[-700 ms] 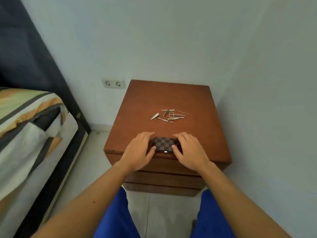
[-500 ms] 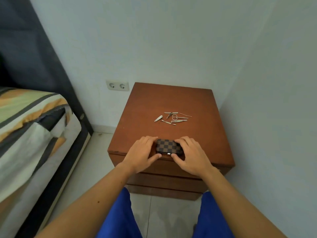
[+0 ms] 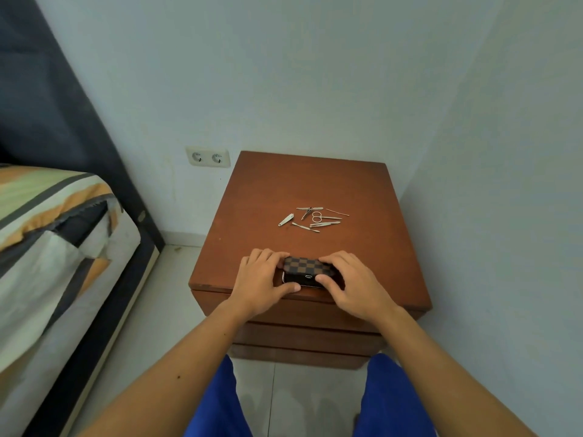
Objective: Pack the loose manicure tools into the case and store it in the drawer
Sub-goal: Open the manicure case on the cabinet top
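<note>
A small brown checkered case (image 3: 307, 267) lies near the front edge of a wooden nightstand (image 3: 372, 247). Its lid is lifted a little at the front, showing a dark gap and a metal clasp. My left hand (image 3: 260, 279) grips the case's left end, thumb along the front. My right hand (image 3: 350, 283) grips the right end, thumb at the clasp side. Several loose metal manicure tools (image 3: 312, 219) lie in a cluster mid-top, among them small scissors (image 3: 318, 217) and a nail clipper (image 3: 285, 220). Drawer fronts (image 3: 303, 339) below are closed.
A bed (image 3: 47, 247) with striped bedding stands to the left, with a dark curtain (image 3: 63, 105) behind it. A double wall socket (image 3: 207, 157) sits beside the nightstand. A wall runs close along the right. Tiled floor lies between bed and nightstand.
Both hands stayed on the case ends while the front of the lid rose slightly, exposing the gap and clasp. The camera tilted up a little.
</note>
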{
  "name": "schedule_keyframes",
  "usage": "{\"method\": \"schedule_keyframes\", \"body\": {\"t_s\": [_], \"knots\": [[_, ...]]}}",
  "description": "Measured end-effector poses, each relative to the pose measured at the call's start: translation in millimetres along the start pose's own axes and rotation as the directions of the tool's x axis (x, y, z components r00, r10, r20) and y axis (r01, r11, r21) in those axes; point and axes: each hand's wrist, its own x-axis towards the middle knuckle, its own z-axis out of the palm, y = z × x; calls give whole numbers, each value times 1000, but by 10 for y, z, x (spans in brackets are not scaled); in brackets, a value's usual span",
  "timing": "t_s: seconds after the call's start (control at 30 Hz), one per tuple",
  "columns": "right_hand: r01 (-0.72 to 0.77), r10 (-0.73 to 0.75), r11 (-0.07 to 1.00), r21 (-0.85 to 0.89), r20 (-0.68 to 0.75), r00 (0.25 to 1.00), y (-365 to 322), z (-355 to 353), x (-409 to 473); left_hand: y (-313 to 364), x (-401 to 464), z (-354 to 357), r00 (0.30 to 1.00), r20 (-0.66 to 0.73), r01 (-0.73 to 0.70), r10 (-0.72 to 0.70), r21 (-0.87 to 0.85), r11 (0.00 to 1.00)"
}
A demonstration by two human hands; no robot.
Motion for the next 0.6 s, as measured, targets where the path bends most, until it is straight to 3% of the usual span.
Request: {"method": "schedule_keyframes", "body": {"t_s": [0.17,0.27,0.6], "knots": [[-69,82,990,123,-105,991,66,-126,318,39,69,-59,996,41,82,-81,-35,996],[-197,250,943,269,-180,951,103,-174,573,18,55,-60,996,20,91,-90,-80,993],[-343,378,901,266,-92,921,296,45,756,-80,7,-17,998,-4,55,-57,-211,976]]}}
